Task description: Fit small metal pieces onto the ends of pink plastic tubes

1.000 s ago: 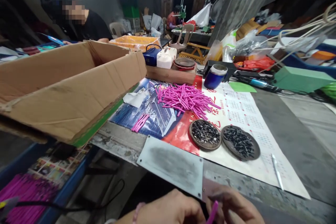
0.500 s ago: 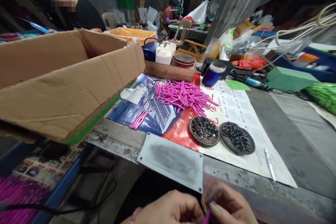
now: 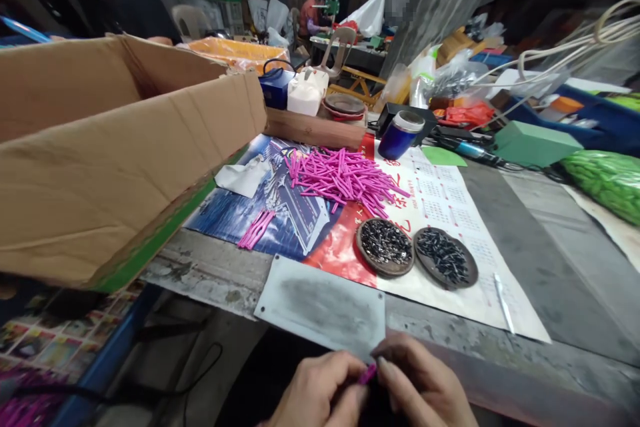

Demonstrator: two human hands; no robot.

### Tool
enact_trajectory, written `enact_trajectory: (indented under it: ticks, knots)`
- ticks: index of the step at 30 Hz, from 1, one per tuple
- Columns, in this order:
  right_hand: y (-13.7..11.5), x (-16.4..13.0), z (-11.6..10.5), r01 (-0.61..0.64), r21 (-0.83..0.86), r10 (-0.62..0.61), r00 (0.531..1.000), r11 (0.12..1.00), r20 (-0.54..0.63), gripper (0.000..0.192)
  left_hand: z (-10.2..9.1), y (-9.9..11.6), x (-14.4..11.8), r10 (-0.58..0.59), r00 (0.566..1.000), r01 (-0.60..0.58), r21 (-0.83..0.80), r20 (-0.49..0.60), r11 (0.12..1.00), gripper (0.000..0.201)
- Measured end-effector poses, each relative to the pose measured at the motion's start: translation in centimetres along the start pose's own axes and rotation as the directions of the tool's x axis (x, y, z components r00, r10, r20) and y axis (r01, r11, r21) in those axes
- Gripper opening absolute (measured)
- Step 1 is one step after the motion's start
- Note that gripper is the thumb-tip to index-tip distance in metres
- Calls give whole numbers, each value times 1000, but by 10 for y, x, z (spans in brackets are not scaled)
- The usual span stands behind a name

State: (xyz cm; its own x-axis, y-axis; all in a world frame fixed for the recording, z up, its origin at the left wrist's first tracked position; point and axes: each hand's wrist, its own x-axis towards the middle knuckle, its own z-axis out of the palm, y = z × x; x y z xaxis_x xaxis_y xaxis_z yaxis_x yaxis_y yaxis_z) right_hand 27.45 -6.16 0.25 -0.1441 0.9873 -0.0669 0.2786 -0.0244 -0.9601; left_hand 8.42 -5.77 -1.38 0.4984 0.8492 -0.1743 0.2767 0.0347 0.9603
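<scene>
Both my hands, left [image 3: 320, 390] and right [image 3: 420, 387], pinch one pink tube [image 3: 367, 373]; beyond the plate [image 3: 320, 307], a pile [image 3: 345, 177] waits, few [image 3: 256, 230] finished.

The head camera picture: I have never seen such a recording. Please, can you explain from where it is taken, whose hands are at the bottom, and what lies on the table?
The camera sits on a person's head and looks forward and down, so the two hands at the bottom edge are that person's own. The left hand and the right hand meet around a small pink stick, pinched between the fingers. On the table lies a calendar poster with a pile of pink sticks, a few more sticks apart, and two round dishes of small dark metal parts. A grey plate lies near the hands, a big cardboard box on the left. Another person sits behind the box.
</scene>
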Motion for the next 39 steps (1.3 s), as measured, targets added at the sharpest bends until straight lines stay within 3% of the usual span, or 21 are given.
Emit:
enact_trajectory:
  ticks: [3, 6, 10, 13, 22, 30, 39]
  knots:
    - [1, 6, -20, 28, -117, -46, 987, 993, -152, 24, -3, -3, -1, 36, 999, -36, -28, 21, 999, 18]
    - [2, 18, -42, 71, -306, -150, 959, 949, -242, 19, -4, -7, -2, 59, 998, -61, -87, -27, 994, 23]
    - [3, 42, -61, 163, -536, -289, 944, 828, -160, 15, -5, -11, -2, 53, 997, -60, -146, -51, 987, 33]
    - [5, 58, -67, 212, -628, -326, 943, 749, -70, 15, -8, -13, -1, 23, 997, -35, -172, -73, 985, 40]
    - [6, 99, -70, 233, -769, -294, 954, 595, 62, 18, -12, -15, 5, -45, 993, 27, -167, -106, 986, 38]
    - [2, 124, -65, 238, -811, -226, 965, 535, 134, 14, -17, -14, 9, -49, 999, 49, -82, -5, 995, 35]
    - [5, 135, -59, 136, -863, -140, 987, 487, 77, 9, -17, -11, 12, -36, 999, 38, -100, 24, 994, 39]
